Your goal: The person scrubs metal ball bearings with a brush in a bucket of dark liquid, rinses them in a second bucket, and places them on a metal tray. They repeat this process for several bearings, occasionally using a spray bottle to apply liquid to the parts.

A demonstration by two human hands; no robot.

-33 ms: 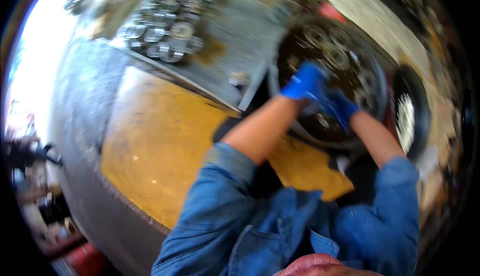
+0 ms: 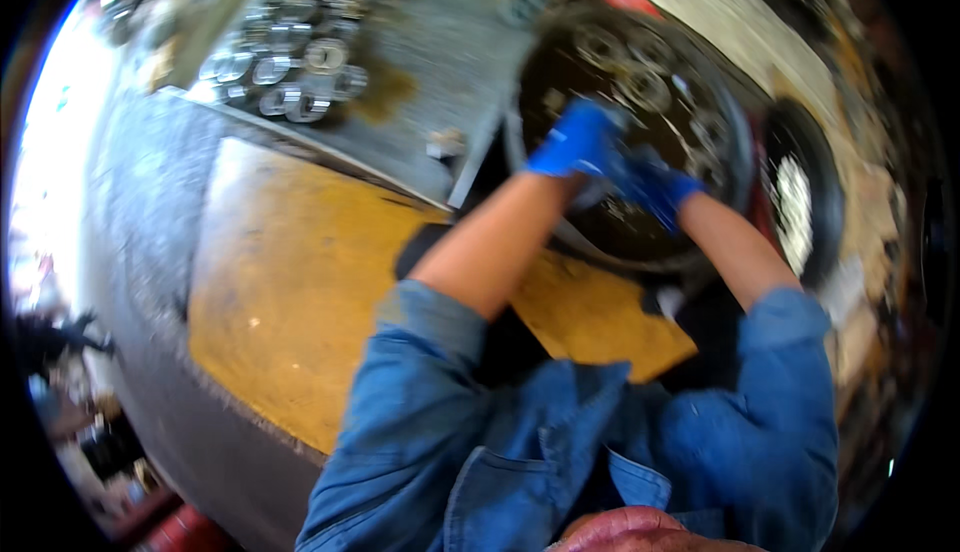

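My left hand [image 2: 580, 144] and my right hand [image 2: 658, 190], both in blue gloves, come together over a round tub [image 2: 514, 137] of dark liquid. Both look closed around something between them, though motion blur hides what it is. A greyish patch shows beside the left fingers. Around them in the liquid lie several metal rings [image 2: 643, 89], mostly toward the tub's far and right sides.
Left of the tub, a metal tray [image 2: 460, 52] carries a heap of shiny metal rings [image 2: 290, 47] and a small pale piece [image 2: 445, 144]. A yellow board [image 2: 300, 282] lies nearer me. At right stands a black round container [image 2: 825, 202] with something whitish inside.
The whole view has shifted slightly, so tray, tub and arms sit farther left in the picture. My hands stay together over the tub.
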